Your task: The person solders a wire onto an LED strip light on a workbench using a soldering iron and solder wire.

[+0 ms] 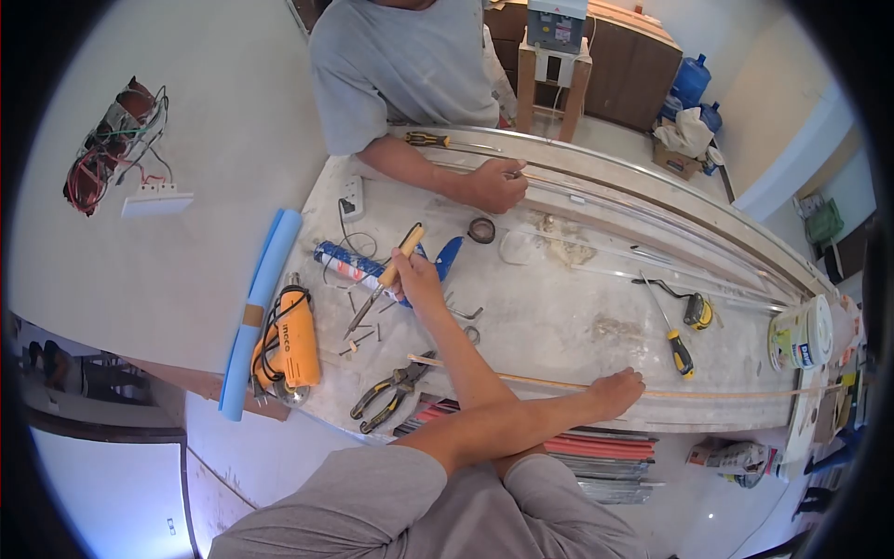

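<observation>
The right hand [419, 282] closes its fingers around the pale yellow handle of a soldering iron [385, 276]; its metal rod points down, near the loose screws on the grey, stained bench [568, 307]. The left hand [616, 393] has its fingers curled at a long, thin orange-brown strip [549, 381], which lies along the near side of the bench; if they pinch it, I cannot tell. The black-and-yellow pliers [395, 389] lie open near the strip's left end. The orange heat gun [297, 342] is beside the rolled light-blue sheet [258, 315].
</observation>
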A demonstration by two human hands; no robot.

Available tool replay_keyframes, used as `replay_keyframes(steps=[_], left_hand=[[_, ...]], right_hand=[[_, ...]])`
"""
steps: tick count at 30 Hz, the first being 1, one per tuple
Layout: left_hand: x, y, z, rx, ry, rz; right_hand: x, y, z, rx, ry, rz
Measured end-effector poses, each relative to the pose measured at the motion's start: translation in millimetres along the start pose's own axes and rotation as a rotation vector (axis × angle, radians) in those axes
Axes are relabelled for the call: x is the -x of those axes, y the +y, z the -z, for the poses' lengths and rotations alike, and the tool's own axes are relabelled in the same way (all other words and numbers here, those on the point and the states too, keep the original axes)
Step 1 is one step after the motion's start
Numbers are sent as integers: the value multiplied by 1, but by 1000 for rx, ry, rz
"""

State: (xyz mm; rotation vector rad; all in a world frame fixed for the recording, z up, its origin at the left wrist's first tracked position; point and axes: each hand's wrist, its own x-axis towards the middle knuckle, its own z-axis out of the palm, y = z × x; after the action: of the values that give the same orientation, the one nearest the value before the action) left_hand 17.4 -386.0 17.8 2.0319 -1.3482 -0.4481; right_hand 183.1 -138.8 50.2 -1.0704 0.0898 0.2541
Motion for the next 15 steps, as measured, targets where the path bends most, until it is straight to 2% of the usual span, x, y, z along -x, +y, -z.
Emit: replay_keyframes(steps=[15], left_hand=[[-1,-3,-8,-14,14,42]], right_hand=[[-5,4,4,60,-7,16]])
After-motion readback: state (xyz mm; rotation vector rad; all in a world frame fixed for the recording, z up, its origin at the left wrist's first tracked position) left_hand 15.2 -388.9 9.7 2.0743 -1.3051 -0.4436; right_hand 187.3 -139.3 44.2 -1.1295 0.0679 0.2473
